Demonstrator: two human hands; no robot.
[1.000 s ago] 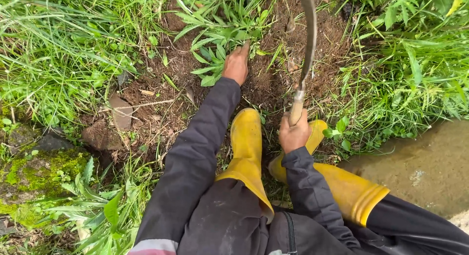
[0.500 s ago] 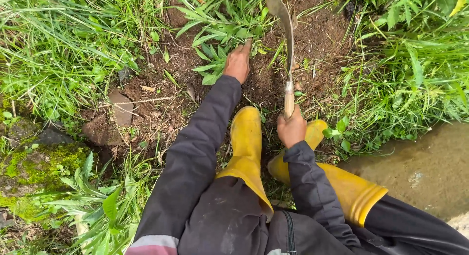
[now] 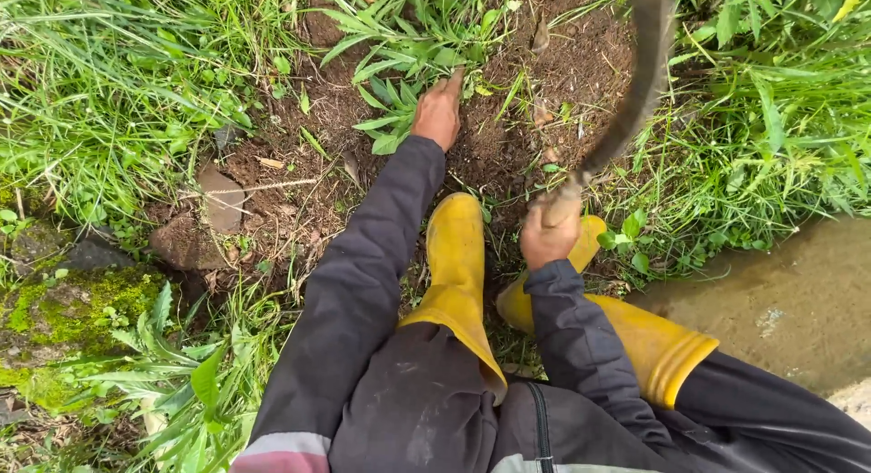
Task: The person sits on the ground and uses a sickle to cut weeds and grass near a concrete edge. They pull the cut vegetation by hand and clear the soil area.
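Head view, looking down: one sickle [image 3: 635, 83], its curved blade blurred, slants up to the right above the bare soil patch [image 3: 544, 83], and the right hand [image 3: 547, 240] is clenched around its wooden handle just in front of the boots. The left hand [image 3: 438, 113] rests on the one clump of broad-leaved weeds [image 3: 399, 83] at the patch's far side, fingers pressed into the leaves; whether they are closed on the stems cannot be told. Two yellow rubber boots [image 3: 458, 264] stand side by side on the soil. One mossy stone [image 3: 68, 314] lies at left. A channel of muddy water [image 3: 789, 301] runs at lower right.
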